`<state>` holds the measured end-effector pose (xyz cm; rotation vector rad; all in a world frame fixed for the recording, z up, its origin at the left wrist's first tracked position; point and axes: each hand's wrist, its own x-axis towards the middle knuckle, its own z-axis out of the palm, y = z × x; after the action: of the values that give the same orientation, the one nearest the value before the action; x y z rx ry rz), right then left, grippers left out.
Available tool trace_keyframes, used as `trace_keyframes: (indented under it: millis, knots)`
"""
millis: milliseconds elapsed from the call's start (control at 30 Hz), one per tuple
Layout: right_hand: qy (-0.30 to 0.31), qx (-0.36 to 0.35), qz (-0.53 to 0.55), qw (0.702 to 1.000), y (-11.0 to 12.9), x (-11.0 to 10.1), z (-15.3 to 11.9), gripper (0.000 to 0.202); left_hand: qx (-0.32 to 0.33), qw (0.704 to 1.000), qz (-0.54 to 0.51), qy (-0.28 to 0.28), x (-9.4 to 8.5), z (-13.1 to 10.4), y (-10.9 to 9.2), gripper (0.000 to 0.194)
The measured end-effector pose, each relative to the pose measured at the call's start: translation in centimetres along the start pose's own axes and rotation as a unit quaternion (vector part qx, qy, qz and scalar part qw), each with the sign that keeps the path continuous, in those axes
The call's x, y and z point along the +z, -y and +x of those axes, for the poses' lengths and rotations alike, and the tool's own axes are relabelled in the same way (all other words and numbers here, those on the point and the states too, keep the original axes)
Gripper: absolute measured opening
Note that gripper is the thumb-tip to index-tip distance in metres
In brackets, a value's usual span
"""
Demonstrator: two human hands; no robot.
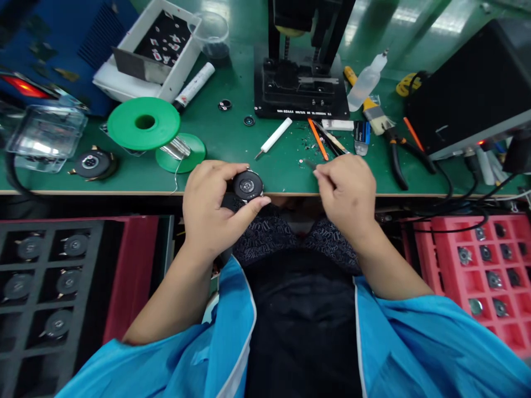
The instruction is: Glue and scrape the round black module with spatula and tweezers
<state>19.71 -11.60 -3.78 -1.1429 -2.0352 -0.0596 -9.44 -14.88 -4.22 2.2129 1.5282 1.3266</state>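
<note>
Between the thumb and fingers of my left hand (213,207) is a round black watch case (248,185), its flat face turned up toward me at the table's front edge. My right hand (349,193) is closed in a pinch on a thin dark pointed tool (309,164), perhaps tweezers; most of it is hidden in the fist. Its tip points left, over small scraps on the green mat. A white pen-like tool (277,137) lies between and beyond the hands. Close to my right hand are an orange stick (318,141) and several thin tools.
A green solder spool (143,124) and another round black case (93,164) stand on the left. Behind is a black press stand (301,88). Pliers (398,157), a brush (375,117) and a squeeze bottle (367,83) lie rightward. Grey (37,265) and pink (473,279) compartment trays flank me.
</note>
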Motion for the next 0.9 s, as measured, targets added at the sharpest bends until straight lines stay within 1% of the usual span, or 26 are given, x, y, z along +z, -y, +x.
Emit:
trace_keyframes:
  millis: [33, 67, 133, 200, 267, 333, 433, 467, 533, 567, 600, 633, 700, 733, 800, 900]
  knots:
    - [-0.016, 0.016, 0.007, 1.0, -0.4, -0.3, 0.1, 0.017, 0.001, 1.0, 0.004, 0.007, 0.2, 0.1, 0.0, 0.044]
    - [-0.036, 0.032, 0.03, 0.998, -0.6, -0.6, 0.1, 0.015, -0.005, 0.999, 0.011, 0.03, 0.4, 0.3, -0.2, 0.042]
    - [-0.071, 0.053, 0.102, 0.991, -0.3, -0.9, 0.1, 0.023, -0.011, 0.998, 0.022, 0.063, 0.8, 0.8, -0.7, 0.043]
    - [-0.075, 0.074, 0.185, 0.977, 0.5, -1.1, 0.1, 0.027, -0.002, 0.996, 0.024, 0.087, 1.4, 1.4, -1.5, 0.05]
    - [-0.049, 0.112, 0.252, 0.96, 1.3, -1.2, 0.0, 0.026, 0.004, 0.992, 0.03, 0.121, 2.1, 1.9, -2.2, 0.052]
    - [-0.016, 0.156, 0.294, 0.943, 1.8, -1.5, 0.0, 0.024, 0.008, 0.989, 0.034, 0.147, 2.6, 2.3, -2.7, 0.051]
    - [0.045, 0.204, 0.36, 0.909, 1.7, -2.2, 0.3, 0.015, 0.011, 0.988, 0.017, 0.154, 2.7, 2.4, -2.7, 0.056]
    - [0.069, 0.214, 0.39, 0.893, 1.6, -2.4, 0.5, 0.021, 0.013, 0.988, 0.009, 0.152, 2.6, 2.3, -2.6, 0.059]
    - [0.109, 0.218, 0.441, 0.864, 1.4, -2.7, 0.7, 0.048, 0.019, 0.988, -0.002, 0.153, 2.3, 2.3, -2.4, 0.061]
    - [0.119, 0.209, 0.452, 0.859, 1.3, -2.7, 0.8, 0.057, 0.022, 0.987, -0.005, 0.158, 2.1, 2.3, -2.3, 0.059]
    - [0.123, 0.194, 0.448, 0.864, 1.3, -2.6, 0.9, 0.057, 0.024, 0.986, -0.007, 0.162, 2.0, 2.3, -2.3, 0.055]
    - [0.119, 0.175, 0.432, 0.877, 1.4, -2.5, 0.9, 0.049, 0.023, 0.986, -0.007, 0.166, 1.9, 2.3, -2.4, 0.051]
    - [0.103, 0.134, 0.386, 0.907, 1.8, -2.3, 0.9, 0.026, 0.018, 0.985, -0.007, 0.171, 1.8, 2.4, -2.5, 0.046]
    - [0.098, 0.125, 0.362, 0.918, 2.0, -2.1, 0.9, 0.018, 0.014, 0.985, -0.006, 0.171, 1.8, 2.5, -2.6, 0.044]
    - [0.097, 0.127, 0.332, 0.929, 2.3, -2.0, 0.8, 0.014, 0.005, 0.985, -0.003, 0.171, 1.8, 2.5, -2.8, 0.041]
    - [0.107, 0.129, 0.317, 0.933, 2.5, -1.9, 0.7, 0.014, -0.002, 0.985, 0.0, 0.17, 1.9, 2.5, -3.0, 0.037]
